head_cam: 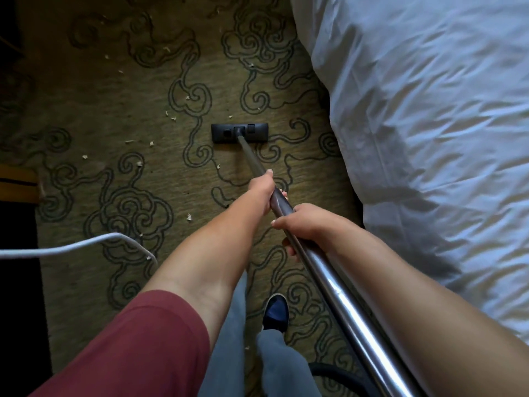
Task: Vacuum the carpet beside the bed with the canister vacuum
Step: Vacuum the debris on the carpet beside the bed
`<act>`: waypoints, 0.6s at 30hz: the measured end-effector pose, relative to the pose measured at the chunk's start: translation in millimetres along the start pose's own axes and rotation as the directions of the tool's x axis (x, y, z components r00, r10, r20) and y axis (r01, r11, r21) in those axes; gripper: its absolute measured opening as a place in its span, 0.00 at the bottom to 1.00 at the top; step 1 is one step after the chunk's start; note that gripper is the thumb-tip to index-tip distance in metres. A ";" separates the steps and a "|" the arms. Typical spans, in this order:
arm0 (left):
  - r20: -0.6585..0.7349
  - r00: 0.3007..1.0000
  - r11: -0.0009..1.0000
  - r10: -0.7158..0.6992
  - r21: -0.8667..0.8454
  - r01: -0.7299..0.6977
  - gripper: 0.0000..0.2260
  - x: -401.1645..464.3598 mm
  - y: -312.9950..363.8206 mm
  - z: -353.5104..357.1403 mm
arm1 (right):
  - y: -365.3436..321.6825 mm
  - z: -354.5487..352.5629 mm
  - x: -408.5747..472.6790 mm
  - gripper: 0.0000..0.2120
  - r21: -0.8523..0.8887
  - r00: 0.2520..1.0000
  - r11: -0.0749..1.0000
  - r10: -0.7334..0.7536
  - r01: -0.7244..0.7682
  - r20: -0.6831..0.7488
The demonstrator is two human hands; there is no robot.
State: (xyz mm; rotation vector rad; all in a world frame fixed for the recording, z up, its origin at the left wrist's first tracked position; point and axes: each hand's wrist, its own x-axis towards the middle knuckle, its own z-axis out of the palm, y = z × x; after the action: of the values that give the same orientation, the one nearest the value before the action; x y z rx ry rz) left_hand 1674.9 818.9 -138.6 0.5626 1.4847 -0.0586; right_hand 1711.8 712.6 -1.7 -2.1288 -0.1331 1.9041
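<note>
2 hands on 1 metal wand (312,253): left hand (262,193) grip wrapped round it farther down, right hand (307,224) grip wrapped round it nearer the body. 1 black floor head (257,133) lies flat on the carpet (86,96), near the bed (429,124) edge. Pale scraps (173,118) scattered left of the head. 1 grey cord (71,247) crosses the carpet's left side. 1 shoe (276,312) stands beside the wand.

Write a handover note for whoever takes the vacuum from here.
Hands: left hand grips the wand further down, right hand grips it nearer the body.
Things: floor head sits flat on the carpet, left of the bed. A cord crosses the carpet on the left.
Done: cannot tell.
Left: scraps lie ahead and left of the head; sweep them up, minding the cord.
</note>
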 end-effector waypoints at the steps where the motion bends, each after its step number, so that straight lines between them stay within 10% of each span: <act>1: 0.004 1.000 1.000 -0.001 0.002 0.001 0.20 6.7 12.3 -0.4 | -10.8 -2.1 6.7 0.17 0.013 1.000 1.000 -0.005 0.005 0.000; 18: -0.014 1.000 0.998 0.003 0.060 -0.002 0.18 73.3 263.9 -9.8 | -258.0 -51.8 75.0 0.20 0.052 1.000 0.999 0.007 -0.006 -0.016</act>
State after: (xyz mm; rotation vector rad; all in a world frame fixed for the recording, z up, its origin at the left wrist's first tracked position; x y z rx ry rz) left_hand 1772.6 1074.6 -123.7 0.6145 1.4997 -0.0975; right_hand 1802.6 970.7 0.2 -2.1126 -0.0720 1.8727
